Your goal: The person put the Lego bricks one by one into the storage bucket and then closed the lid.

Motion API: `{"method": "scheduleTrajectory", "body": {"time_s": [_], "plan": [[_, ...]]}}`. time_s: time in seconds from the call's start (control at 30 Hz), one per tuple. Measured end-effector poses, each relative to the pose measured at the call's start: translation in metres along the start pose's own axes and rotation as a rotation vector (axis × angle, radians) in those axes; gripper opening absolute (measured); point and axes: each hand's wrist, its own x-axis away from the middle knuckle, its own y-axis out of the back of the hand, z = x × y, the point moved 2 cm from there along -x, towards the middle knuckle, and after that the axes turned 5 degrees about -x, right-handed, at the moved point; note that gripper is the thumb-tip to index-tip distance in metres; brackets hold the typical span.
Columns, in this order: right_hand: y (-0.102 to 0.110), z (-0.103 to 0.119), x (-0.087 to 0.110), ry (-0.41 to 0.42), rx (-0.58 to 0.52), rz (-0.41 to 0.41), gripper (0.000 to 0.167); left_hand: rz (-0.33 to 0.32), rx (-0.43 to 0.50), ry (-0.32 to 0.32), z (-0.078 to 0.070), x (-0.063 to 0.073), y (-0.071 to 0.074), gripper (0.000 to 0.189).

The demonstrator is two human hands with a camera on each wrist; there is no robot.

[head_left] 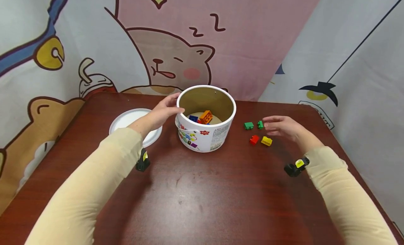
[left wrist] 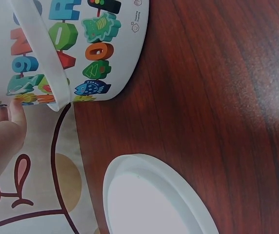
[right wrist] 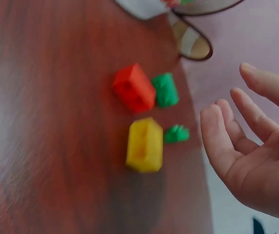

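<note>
A white printed bucket (head_left: 202,138) stands on the table, with orange and blue building blocks (head_left: 206,117) inside it. My left hand (head_left: 162,113) touches the bucket's left side near the rim, thumb and fingers spread along it; part of the fingers is hidden. In the left wrist view, fingertips meet the printed wall. To the right, my right hand (head_left: 281,126) hovers with parted fingers beside a small green block (head_left: 260,124), holding nothing. Close by lie another green block (head_left: 248,125), a red block (head_left: 254,139) and a yellow block (head_left: 266,141).
A round white lid (head_left: 126,119) lies on the brown table (head_left: 195,196), left of the bucket and partly under my left forearm. Behind the table's far edge hangs a cartoon-printed cloth (head_left: 252,45). Each wrist carries a small black camera (head_left: 143,161).
</note>
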Motion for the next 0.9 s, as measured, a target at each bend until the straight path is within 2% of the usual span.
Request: {"method": "scheduleTrajectory", "body": {"time_s": [0.23,0.5,0.8,0.9], "plan": [[0.012,-0.034,0.003,-0.093,-0.020,-0.032,0.066,0.011,-0.017,-0.001,0.000,-0.001,0.000,0.069],[0.007,-0.052,0.002,-0.155,-0.023,-0.059,0.063,0.014,-0.030,0.010,0.002,0.000,0.002,0.069],[-0.006,-0.053,-0.005,-0.163,0.170,-0.145,0.057,0.014,-0.027,0.010,0.001,0.000,0.002,0.070],[-0.010,-0.050,-0.006,-0.173,0.200,-0.154,0.053,0.015,-0.029,0.008,-0.001,0.001,0.002,0.069]]}}
